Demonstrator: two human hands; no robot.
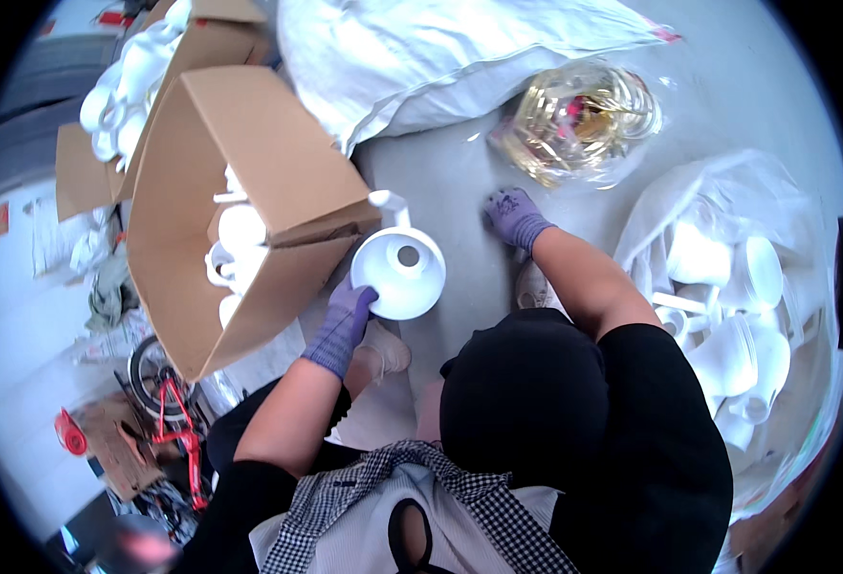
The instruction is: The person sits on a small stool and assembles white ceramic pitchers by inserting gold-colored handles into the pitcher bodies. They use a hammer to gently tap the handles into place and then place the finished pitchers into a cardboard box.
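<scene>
My left hand, in a purple glove, is closed on the rim of a white plastic funnel-shaped vessel. Its wide mouth faces up, a round hole shows in its bottom, and a bent handle points away from me. The vessel is beside the open cardboard box, which holds more white plastic pieces. My right hand, gloved too, is over the grey floor, apart from the vessel. Its back faces up and its fingers bend downward, with the tips hidden; I see nothing in it.
A clear bag of white vessels stands at the right. Gold-coloured pieces fill another clear bag at the far side, near a large white sack. Far left, another box is heaped with white parts. A red bicycle stands lower left.
</scene>
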